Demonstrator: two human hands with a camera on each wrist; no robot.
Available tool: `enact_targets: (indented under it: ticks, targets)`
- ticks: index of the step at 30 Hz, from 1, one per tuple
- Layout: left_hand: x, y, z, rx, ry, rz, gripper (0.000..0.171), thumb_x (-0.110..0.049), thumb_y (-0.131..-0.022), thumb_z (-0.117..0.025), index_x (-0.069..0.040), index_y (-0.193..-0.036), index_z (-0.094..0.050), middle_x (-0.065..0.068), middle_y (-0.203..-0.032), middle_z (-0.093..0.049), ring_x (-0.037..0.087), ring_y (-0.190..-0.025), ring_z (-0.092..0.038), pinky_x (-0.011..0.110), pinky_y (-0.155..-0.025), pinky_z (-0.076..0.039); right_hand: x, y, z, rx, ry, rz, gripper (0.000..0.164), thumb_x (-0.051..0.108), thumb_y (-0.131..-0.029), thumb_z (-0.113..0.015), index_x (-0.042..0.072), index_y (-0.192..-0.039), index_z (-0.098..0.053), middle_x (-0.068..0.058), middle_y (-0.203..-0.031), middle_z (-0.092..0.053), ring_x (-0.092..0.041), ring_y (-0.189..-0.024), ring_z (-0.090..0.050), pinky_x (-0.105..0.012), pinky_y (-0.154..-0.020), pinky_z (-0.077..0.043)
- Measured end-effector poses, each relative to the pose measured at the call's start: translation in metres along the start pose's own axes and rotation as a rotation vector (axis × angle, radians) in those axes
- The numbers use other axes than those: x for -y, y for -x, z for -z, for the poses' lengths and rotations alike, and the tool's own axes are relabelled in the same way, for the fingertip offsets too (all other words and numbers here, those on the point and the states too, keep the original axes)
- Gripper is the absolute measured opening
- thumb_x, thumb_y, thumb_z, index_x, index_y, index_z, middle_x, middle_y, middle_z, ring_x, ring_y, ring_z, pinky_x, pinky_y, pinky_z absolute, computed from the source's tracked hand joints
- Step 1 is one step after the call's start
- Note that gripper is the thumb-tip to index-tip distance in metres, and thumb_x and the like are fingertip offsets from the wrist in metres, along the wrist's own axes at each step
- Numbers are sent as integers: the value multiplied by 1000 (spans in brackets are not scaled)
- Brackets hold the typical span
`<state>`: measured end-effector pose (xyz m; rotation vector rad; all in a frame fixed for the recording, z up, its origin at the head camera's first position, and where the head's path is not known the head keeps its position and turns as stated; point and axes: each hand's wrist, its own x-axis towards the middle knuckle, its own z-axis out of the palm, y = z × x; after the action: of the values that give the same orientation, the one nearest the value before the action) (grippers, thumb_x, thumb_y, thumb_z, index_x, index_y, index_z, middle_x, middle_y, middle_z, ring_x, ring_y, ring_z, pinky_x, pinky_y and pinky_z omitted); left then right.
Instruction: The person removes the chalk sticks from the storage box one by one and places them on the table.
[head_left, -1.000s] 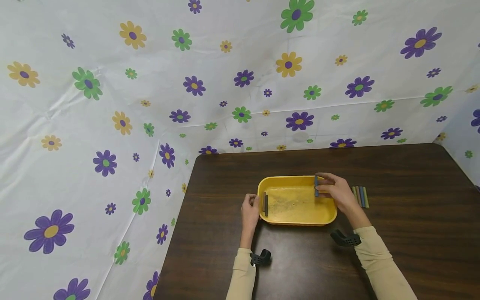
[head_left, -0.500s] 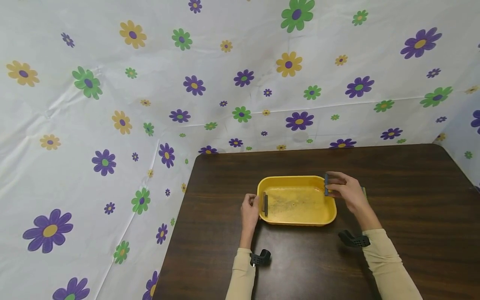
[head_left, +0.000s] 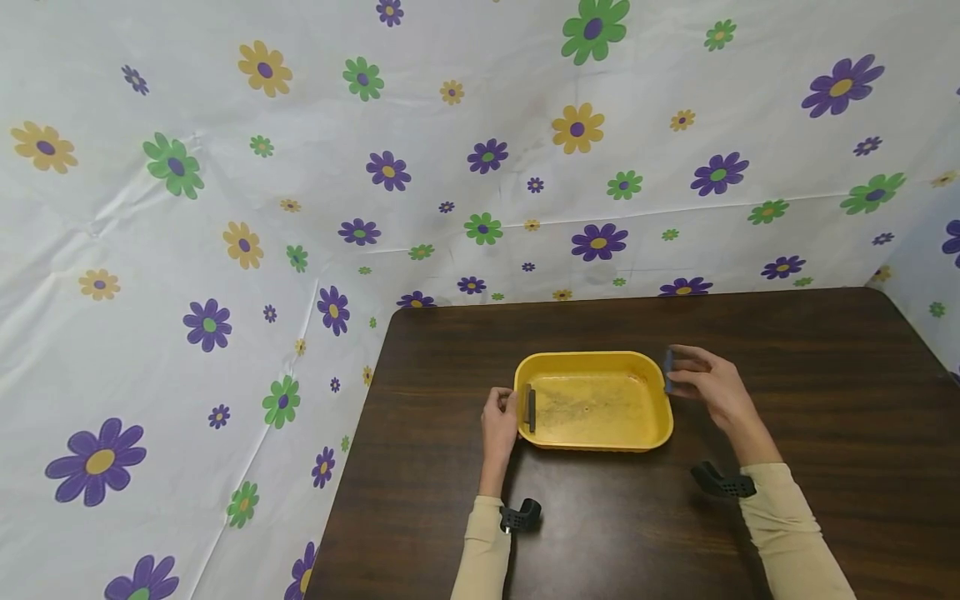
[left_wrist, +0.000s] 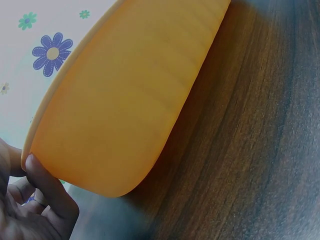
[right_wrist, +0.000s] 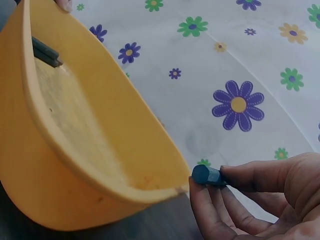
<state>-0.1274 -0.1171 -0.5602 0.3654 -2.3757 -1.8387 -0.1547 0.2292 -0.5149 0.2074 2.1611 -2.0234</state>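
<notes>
At its left end, my left hand (head_left: 500, 423) pinches the rim of a yellow plastic tub (head_left: 585, 442), the thumb showing against the outer wall in the left wrist view. My right hand (head_left: 718, 393) holds a blue hexagonal stick (right_wrist: 207, 175) between thumb and fingers, just outside the tub's right end. In the head view this blue stick overlaps the right rim. Inside the tub, dark sticks (right_wrist: 46, 52) lie side by side along the left end wall. Dark smudges mark the tub's floor.
The tub stands on a dark wood-grain table (head_left: 600, 517). A white sheet with printed flowers (head_left: 480, 167) hangs behind and to the left. Black wrist bands (head_left: 723, 481) sit on both forearms over light sleeves.
My right hand has moved right with the blue stick, from over the tub to beyond its right rim. It now hides the row of coloured sticks seen earlier. My left hand stays put.
</notes>
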Motion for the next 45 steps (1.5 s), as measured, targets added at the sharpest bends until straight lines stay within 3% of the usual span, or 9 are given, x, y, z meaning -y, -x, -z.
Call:
enact_targets:
  ticks: [11,15,20,29,36,45]
  targets:
    - [-1,1,0,-2,-14,-7,16,-18,-107,-60,-3,-109,-66,6,-85,-64,12,-47,-47,26,-44,-43,-9,6,15,-7,-10,-24,63,5,-101,-67,-8,-154,-37,12,-100,-65,-4,-87,-70,-31,-80,-60]
    - [-2,1,1,-3,-18,-10,16,-17,-107,-60,-3,-109,-66,6,-84,-64,11,-47,-47,27,-44,-43,-11,9,21,-11,-63,-20,59,3,-100,-67,-6,-153,-41,12,-98,-67,-6,-85,-70,-30,-78,-60]
    - [-2,1,0,-3,-21,-11,16,-18,-107,-59,-3,-108,-66,7,-84,-64,12,-47,-48,26,-43,-43,-15,13,30,-7,-155,-26,50,2,-99,-69,4,-146,-51,11,-98,-69,-7,-85,-71,-27,-76,-60]
    - [-2,1,0,-6,-19,-5,15,-16,-106,-60,-3,-108,-65,6,-84,-63,11,-47,-47,26,-43,-43,-25,15,44,-4,-214,-39,46,1,-98,-70,15,-139,-58,12,-98,-70,-8,-86,-71,-27,-74,-60]
    - [-2,0,-1,-7,-19,2,16,-17,-106,-60,-3,-108,-66,7,-84,-63,11,-46,-47,26,-43,-43,-29,18,58,-15,-238,-5,38,-1,-98,-69,27,-125,-68,14,-98,-71,-5,-85,-70,-25,-70,-60]
    - [-3,1,-1,-7,-13,10,16,-17,-106,-60,-3,-109,-65,6,-85,-64,11,-47,-48,25,-43,-43,-38,22,73,-64,-217,-31,41,-2,-98,-69,31,-123,-69,19,-96,-71,0,-84,-68,-23,-67,-58]
